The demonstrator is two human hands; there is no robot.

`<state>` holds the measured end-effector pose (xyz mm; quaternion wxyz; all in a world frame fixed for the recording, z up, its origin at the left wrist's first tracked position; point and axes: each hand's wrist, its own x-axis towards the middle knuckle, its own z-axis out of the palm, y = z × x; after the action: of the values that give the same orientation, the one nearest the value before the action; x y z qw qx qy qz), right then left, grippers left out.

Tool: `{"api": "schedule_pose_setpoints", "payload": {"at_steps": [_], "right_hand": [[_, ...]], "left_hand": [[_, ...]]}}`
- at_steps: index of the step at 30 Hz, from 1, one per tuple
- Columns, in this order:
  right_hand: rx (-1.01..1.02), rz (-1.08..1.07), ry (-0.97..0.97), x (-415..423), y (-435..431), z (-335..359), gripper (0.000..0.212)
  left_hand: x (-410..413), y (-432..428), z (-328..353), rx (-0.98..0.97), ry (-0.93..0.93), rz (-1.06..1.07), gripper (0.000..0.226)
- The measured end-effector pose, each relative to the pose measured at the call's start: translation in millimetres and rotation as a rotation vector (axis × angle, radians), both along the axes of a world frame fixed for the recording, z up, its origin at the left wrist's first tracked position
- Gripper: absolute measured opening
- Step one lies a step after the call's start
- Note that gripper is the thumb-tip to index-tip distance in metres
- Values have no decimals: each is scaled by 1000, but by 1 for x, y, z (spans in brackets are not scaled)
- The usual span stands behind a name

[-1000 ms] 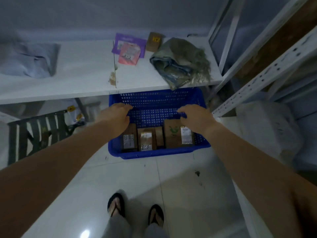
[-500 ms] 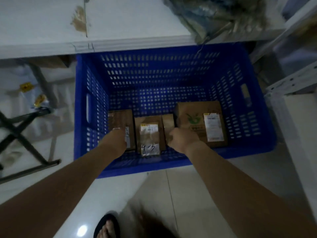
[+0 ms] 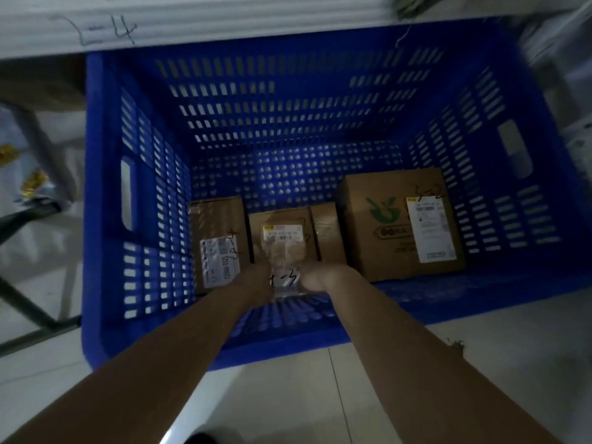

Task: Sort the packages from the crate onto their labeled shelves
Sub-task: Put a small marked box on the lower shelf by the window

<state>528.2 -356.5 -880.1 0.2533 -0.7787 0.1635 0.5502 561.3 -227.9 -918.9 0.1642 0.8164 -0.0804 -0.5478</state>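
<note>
A blue slotted crate point(image 3: 134, 193) stands on the floor below me with several brown cardboard packages along its near wall. Both my arms reach down into it. My left hand point(image 3: 253, 280) and my right hand point(image 3: 320, 277) press against the two sides of the middle package point(image 3: 282, 232), which has a yellow-topped label and handwriting on tape at its near end. To its left lies a package with a white label point(image 3: 217, 232). A thin package point(image 3: 328, 232) stands at its right, then a large box with a green logo point(image 3: 397, 219).
A white shelf edge point(image 3: 224, 24) with a handwritten "4" runs over the crate's far side. A dark metal frame point(image 3: 28, 309) stands on the tiled floor at the left. A white rack point(image 3: 576, 123) is at the right edge.
I have bent down closer to the crate. Both hands went from its rim down inside and closed in on the two sides of the middle package.
</note>
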Motion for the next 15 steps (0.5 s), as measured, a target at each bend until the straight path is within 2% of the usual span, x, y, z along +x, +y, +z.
{"api": "schedule_pose_setpoints", "payload": {"at_steps": [1,3,5,7,11,15], "right_hand": [[28,-54,-43,0,0,-1,34],[54,-144,-164,2,0,1,38],[28,-244,-322,3,-1,11,73],[-29,-244,-532,2,-1,15,92],[-131,-180,-773,6,6,21,92],[-201,-181,-883,3,2,55,86]], "left_hand": [[0,-2,0,-56,-35,50,94],[3,-1,4,-182,-164,145,101],[10,3,6,-288,-259,190,100],[16,8,11,-346,-393,235,101],[15,9,33,-404,-670,325,91],[21,7,71,-489,-742,401,76]]}}
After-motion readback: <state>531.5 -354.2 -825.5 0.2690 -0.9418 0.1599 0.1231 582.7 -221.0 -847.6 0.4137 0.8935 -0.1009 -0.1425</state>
